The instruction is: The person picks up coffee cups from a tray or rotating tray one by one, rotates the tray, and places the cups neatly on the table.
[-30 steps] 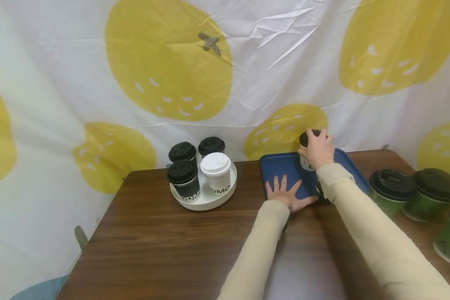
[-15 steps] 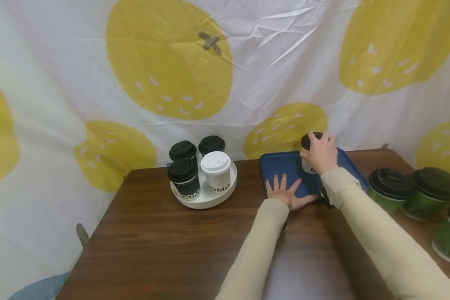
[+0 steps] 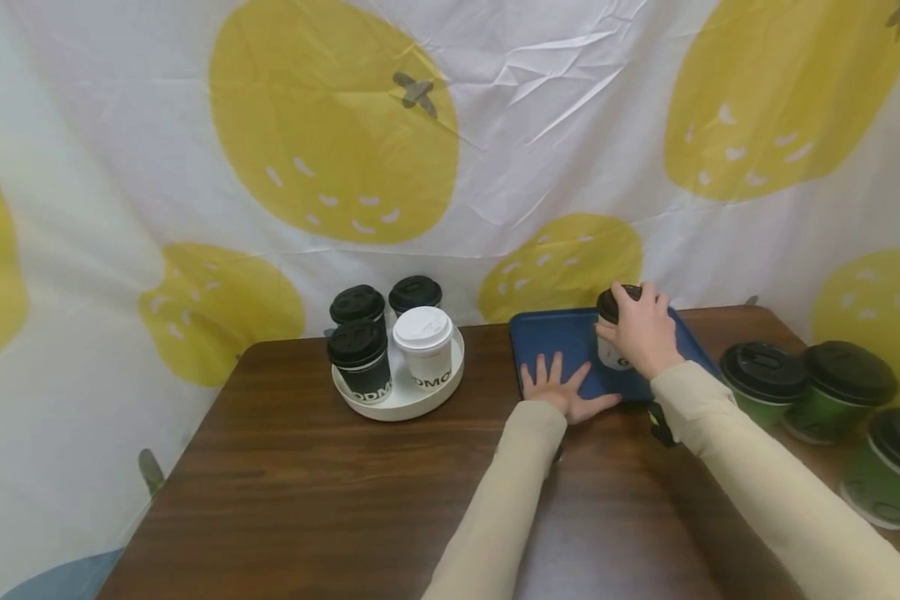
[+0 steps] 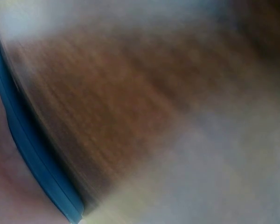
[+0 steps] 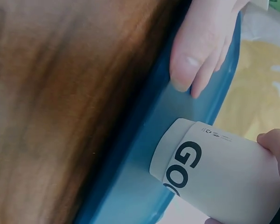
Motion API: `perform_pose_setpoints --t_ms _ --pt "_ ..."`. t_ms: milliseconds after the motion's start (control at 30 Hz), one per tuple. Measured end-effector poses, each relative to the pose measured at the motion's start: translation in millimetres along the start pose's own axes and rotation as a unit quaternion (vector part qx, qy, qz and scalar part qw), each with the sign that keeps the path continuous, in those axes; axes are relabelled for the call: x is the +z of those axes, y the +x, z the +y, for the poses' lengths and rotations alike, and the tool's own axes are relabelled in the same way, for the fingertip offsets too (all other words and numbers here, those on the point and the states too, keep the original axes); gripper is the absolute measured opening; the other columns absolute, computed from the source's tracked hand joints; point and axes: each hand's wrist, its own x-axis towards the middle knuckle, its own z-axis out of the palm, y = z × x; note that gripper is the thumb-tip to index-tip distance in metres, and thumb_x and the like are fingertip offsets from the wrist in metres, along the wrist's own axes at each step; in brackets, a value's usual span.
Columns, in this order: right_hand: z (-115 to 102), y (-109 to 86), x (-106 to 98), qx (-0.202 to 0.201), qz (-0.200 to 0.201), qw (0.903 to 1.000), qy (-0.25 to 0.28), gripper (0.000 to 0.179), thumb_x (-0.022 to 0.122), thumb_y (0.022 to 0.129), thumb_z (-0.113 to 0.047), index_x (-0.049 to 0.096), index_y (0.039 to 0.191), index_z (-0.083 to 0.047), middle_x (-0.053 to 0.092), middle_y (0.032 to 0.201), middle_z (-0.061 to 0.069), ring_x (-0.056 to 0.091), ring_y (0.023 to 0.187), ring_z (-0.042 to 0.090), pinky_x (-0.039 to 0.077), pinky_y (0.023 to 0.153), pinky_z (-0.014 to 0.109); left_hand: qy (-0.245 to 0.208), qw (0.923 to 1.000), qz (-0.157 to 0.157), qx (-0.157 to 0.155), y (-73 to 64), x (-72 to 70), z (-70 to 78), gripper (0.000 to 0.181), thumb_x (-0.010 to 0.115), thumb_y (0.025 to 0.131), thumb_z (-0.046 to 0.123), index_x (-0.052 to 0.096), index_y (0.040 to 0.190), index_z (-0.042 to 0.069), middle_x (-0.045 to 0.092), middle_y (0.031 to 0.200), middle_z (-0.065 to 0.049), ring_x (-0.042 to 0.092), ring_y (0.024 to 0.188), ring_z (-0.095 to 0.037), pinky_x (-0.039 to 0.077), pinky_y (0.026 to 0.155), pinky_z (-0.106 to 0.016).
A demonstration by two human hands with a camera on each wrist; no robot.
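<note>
In the head view my right hand (image 3: 645,335) grips a white paper cup (image 3: 610,348) with a black lid from above, fingers curled around the lid and upper side. The cup stands upright over the blue tray (image 3: 547,333), its base close to the tray's surface. In the right wrist view the cup (image 5: 224,172) shows dark lettering, with the right fingertips (image 5: 274,142) at its lid end. My left hand (image 3: 558,393) lies with fingers spread across the tray's front left edge. The left wrist view shows its palm (image 4: 9,186) against the tray rim (image 4: 32,158).
On the left, a round white tray (image 3: 401,410) bears several lidded cups, one a white-lidded cup (image 3: 429,354). Green cups with black lids, including one green cup (image 3: 761,383), stand right of the blue tray. A fruit-print cloth (image 3: 495,167) hangs behind the brown table (image 3: 330,508).
The right hand has brought the cup slightly down and toward the front on the blue tray. The left hand keeps its place on the tray. The head view has shifted a little.
</note>
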Motion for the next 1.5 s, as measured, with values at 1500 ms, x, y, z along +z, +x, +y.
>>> perform_pose_setpoints --t_ms 1500 --pt "-2 -97.5 -48 -0.098 0.099 0.9903 0.001 0.070 0.082 0.087 -0.028 0.055 0.149 -0.010 0.045 0.145 0.037 0.051 0.117 0.061 0.054 0.059 0.065 0.000 1.0000 0.005 0.003 6.0 4.6 -0.3 0.081 0.035 0.089 0.089 0.008 0.159 0.058 -0.005 0.177 0.006 -0.007 0.166 -0.025 -0.002 0.134 -0.053"
